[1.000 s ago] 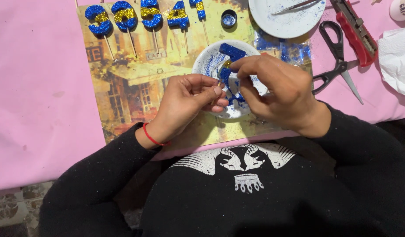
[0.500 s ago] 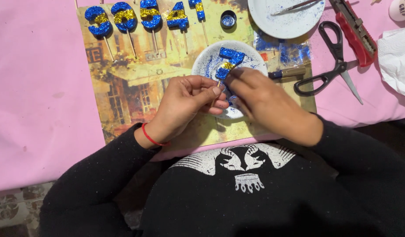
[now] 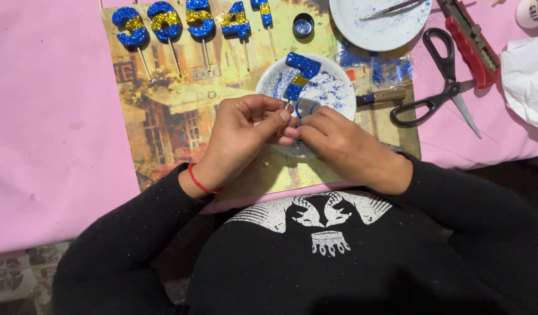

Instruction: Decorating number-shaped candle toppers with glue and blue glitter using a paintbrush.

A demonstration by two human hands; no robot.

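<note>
A blue and gold glitter numeral on a thin stick (image 3: pixel 299 74) stands over a white plate (image 3: pixel 339 81) dusted with blue glitter. My left hand (image 3: pixel 245 135) pinches the stick at its lower end, with a red cord around that wrist. My right hand (image 3: pixel 345 149) meets it fingertip to fingertip at the same stick, just below the numeral. Both hands hover above a printed picture mat (image 3: pixel 164 122) on a pink tablecloth (image 3: pixel 53 134).
Several finished glitter numerals on sticks (image 3: pixel 187 20) lie in a row at the mat's top. A small glitter pot (image 3: pixel 303 25), a second white plate (image 3: pixel 380 23), a brush (image 3: pixel 383 97), black scissors (image 3: pixel 441 76), a red cutter (image 3: pixel 470 41) and white tissue (image 3: pixel 526 79) sit to the right.
My right hand has slid down off the numeral toward my left fingers, uncovering the blue and gold numeral over the plate. My left hand has stayed in place.
</note>
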